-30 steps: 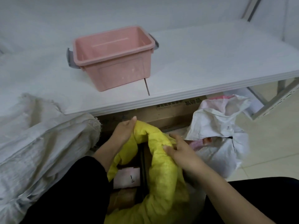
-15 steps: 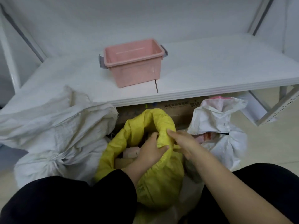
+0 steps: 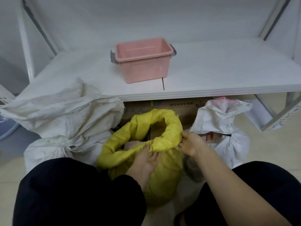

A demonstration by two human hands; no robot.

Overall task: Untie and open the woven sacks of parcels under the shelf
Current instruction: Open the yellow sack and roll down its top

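Fingers (image 3: 152, 156) of the left hand (image 3: 145, 162) curl up under the near edge of the yellow sack (image 3: 162, 176) and grip its rolled rim from below. The fingers (image 3: 183, 137) of the right hand (image 3: 191, 145) pinch the same rim on its right side, with the fingertips bunched close together on the fabric. The yellow sack stands on the floor (image 3: 268, 144) between the person's knees, just in front of the shelf (image 3: 228, 70). Its mouth is open and the rim is rolled outward into a thick collar. Parcels (image 3: 133, 143) show inside the mouth; their details cannot be made out. A left white sack (image 3: 65, 115) touches the yellow sack on one side. Its neck is knotted low, and the loose top is draped against the shelf edge. A right white sack (image 3: 223, 121) stands just beside the right hand, cinched at the neck by a black tie (image 3: 227, 135), with the top flared open above it. A carton (image 3: 187, 110) sits under the shelf behind the yellow sack. A pink bin (image 3: 143, 62) with grey handles stands on the shelf top, upright, near the front edge.
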